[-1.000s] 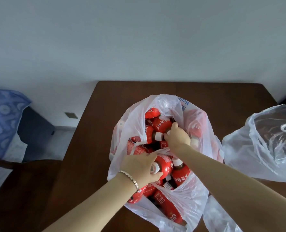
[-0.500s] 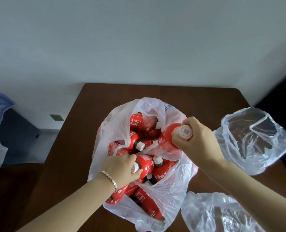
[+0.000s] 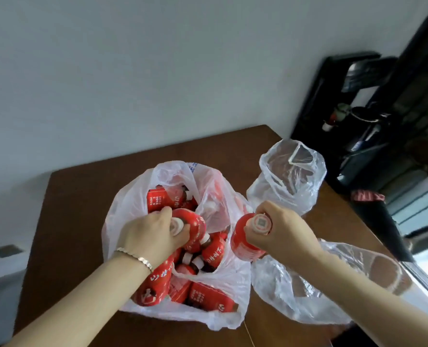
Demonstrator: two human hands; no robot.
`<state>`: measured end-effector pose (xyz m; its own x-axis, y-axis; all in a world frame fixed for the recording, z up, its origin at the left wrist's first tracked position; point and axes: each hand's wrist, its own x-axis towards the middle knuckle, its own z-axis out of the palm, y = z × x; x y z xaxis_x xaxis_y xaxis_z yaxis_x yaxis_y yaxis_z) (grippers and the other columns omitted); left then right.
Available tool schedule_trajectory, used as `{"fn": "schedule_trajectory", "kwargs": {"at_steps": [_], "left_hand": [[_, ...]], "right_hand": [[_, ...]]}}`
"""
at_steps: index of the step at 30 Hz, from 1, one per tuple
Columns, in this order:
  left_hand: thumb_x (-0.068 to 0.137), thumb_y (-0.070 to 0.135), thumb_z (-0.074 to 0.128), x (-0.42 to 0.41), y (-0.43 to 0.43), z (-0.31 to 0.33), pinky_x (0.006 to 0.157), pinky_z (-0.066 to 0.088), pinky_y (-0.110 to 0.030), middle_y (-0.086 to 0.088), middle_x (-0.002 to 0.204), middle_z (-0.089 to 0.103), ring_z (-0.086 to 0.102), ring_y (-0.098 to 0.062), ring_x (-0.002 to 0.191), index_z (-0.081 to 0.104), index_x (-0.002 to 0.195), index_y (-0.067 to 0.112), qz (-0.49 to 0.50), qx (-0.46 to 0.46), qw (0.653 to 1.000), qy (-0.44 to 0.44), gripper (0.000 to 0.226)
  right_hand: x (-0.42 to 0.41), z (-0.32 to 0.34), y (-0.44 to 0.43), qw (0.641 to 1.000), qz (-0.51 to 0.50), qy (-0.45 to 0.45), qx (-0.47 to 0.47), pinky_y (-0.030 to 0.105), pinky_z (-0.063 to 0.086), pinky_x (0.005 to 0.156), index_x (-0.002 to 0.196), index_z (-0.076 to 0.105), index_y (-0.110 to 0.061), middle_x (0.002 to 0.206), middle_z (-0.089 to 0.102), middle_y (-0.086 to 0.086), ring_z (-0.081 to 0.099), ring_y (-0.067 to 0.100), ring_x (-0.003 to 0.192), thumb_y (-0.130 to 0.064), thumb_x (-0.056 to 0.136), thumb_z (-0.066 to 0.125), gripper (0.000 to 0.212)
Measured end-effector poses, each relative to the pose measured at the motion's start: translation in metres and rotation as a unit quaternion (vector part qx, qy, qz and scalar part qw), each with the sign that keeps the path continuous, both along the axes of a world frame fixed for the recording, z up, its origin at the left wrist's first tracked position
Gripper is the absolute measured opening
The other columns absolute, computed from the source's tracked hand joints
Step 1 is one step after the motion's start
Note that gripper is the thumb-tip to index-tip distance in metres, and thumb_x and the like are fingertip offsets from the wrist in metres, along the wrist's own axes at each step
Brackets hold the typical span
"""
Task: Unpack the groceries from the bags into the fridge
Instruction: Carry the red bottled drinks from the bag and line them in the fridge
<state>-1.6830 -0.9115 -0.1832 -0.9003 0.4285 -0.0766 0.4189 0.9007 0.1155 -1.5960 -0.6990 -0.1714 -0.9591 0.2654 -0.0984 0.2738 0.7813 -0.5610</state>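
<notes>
A white plastic bag (image 3: 130,204) full of several red bottles with white caps lies open on the brown table (image 3: 82,196). My left hand (image 3: 149,236) grips the neck of one red bottle (image 3: 195,227) above the pile inside the bag. My right hand (image 3: 280,231) grips the cap end of another red bottle (image 3: 243,240), lifted out past the bag's right edge. More bottles (image 3: 214,249) lie below in the bag, partly hidden by plastic.
Two clear, slack plastic bags sit to the right, one standing (image 3: 290,176) behind my right hand and one flat (image 3: 308,289) under my right forearm. A dark cabinet with shelves (image 3: 373,121) stands at the right beyond the table's edge. A grey wall is behind.
My right hand has pulled its bottle out of the bag to the right. My left hand has raised a second bottle by the neck. The view has turned right, showing the dark cabinet.
</notes>
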Motion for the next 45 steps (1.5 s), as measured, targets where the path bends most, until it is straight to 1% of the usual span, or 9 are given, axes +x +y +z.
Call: {"fn": "schedule_trajectory", "kwargs": {"at_steps": [6,10,14,18,21,25,30,35,45], "left_hand": [[0.086,0.066,0.031,0.022,0.035,0.062,0.062,0.037,-0.020,0.005,0.099,0.064,0.063,-0.015,0.090,0.047,0.107,0.024,-0.197,0.002,0.972,0.129,0.049],[0.085,0.067,0.032,0.056,0.083,0.083,0.051,0.030,-0.020,0.007,0.092,0.062,0.061,-0.016,0.089,0.045,0.095,0.026,-0.326,-0.003,0.936,0.134,0.045],[0.085,0.066,0.032,0.110,0.144,0.087,0.064,0.035,-0.021,0.008,0.093,0.064,0.061,-0.013,0.088,0.036,0.087,0.025,-0.462,0.037,0.875,0.140,0.042],[0.085,0.065,0.035,0.195,0.211,0.085,0.064,0.033,-0.021,0.007,0.095,0.064,0.056,-0.012,0.081,0.031,0.084,0.024,-0.567,0.071,0.807,0.147,0.041],[0.085,0.065,0.036,0.277,0.261,0.081,0.066,0.035,-0.021,0.007,0.096,0.064,0.059,-0.013,0.084,0.043,0.090,0.026,-0.638,0.093,0.749,0.152,0.040],[0.085,0.065,0.036,0.407,0.317,0.075,0.063,0.037,-0.022,0.006,0.090,0.065,0.050,-0.014,0.071,0.051,0.096,0.022,-0.712,0.086,0.677,0.163,0.047],[0.085,0.062,0.040,0.582,0.366,0.075,0.063,0.039,-0.023,0.002,0.096,0.064,0.057,-0.019,0.078,0.053,0.101,0.020,-0.768,0.087,0.625,0.107,0.047],[0.085,0.060,0.041,0.740,0.401,0.089,0.063,0.041,-0.024,0.000,0.086,0.061,0.055,-0.019,0.074,0.053,0.095,0.020,-0.810,0.102,0.576,0.047,0.043],[0.083,0.065,0.040,1.002,0.493,0.108,0.063,0.040,-0.024,0.001,0.076,0.059,0.059,-0.020,0.075,0.035,0.062,0.020,-0.883,0.122,0.454,0.011,0.050]], "right_hand": [[0.057,0.025,0.002,0.991,-0.131,0.025,-0.022,0.022,0.052,0.056,0.090,0.053,-0.028,0.079,0.060,-0.011,0.061,0.006,0.069,-0.041,0.076,0.070,0.025],[0.120,0.045,0.018,0.976,-0.215,0.042,0.009,0.014,0.049,0.057,0.092,0.052,-0.032,0.083,0.060,-0.013,0.059,0.003,0.073,-0.041,0.077,0.070,0.025],[0.200,0.062,0.036,0.947,-0.312,0.046,0.064,0.006,0.035,0.044,0.087,0.048,-0.033,0.072,0.052,-0.018,0.050,-0.004,0.061,-0.040,0.077,0.070,0.025],[0.304,0.067,0.054,0.894,-0.430,0.042,0.119,0.014,0.037,0.050,0.093,0.058,-0.023,0.075,0.058,-0.007,0.055,0.013,0.064,-0.038,0.076,0.070,0.026],[0.394,0.065,0.063,0.845,-0.516,0.040,0.132,0.028,0.047,0.058,0.092,0.059,-0.018,0.076,0.062,-0.002,0.059,0.020,0.068,-0.036,0.077,0.067,0.026],[0.522,0.063,0.064,0.783,-0.606,0.033,0.137,0.027,0.038,0.058,0.081,0.051,-0.024,0.070,0.055,-0.006,0.055,0.020,0.069,-0.042,0.075,0.064,0.022],[0.683,0.071,0.065,0.724,-0.673,0.028,0.149,0.015,0.031,0.051,0.076,0.048,-0.025,0.068,0.052,-0.008,0.052,0.014,0.067,-0.056,0.070,0.056,0.032],[0.821,0.082,0.071,0.643,-0.753,0.028,0.141,0.028,0.037,0.058,0.070,0.042,-0.028,0.070,0.053,-0.008,0.055,0.017,0.071,-0.047,0.073,0.061,0.028],[1.039,0.080,0.126,0.483,-0.858,0.035,0.168,0.030,0.041,0.064,0.072,0.044,-0.028,0.075,0.060,-0.005,0.057,0.020,0.075,-0.038,0.079,0.065,0.024]]}}
